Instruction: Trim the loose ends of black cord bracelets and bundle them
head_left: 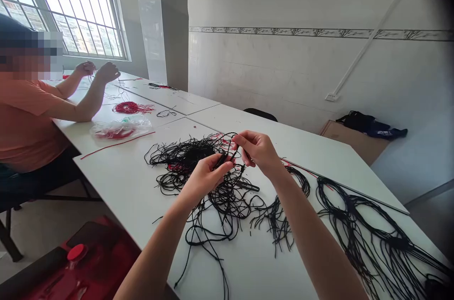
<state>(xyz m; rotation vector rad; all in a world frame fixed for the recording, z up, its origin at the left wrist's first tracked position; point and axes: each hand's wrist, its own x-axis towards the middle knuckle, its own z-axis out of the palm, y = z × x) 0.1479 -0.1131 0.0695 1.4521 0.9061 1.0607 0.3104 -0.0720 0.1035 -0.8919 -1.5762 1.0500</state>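
Note:
My left hand [206, 178] is closed, its thumb and fingers pinching a black cord [230, 148]. Just to the right and slightly higher, my right hand [258, 151] pinches the same cord between thumb and forefinger, with a small loop rising between the hands. Beneath them spreads a tangled pile of black cords [191, 154], with a few red strands among them. A thin black tool [248, 186], its kind unclear, lies at the pile's right side. My fingers partly hide the held cord.
Bundles of black cord [354, 210] lie along the right of the white table [149, 201]. At left are a clear plastic bag [122, 127] and a red cord coil [129, 107]. A co-worker [28, 115] sits there, hands raised with thin strands. A red container [88, 262] stands below the table edge.

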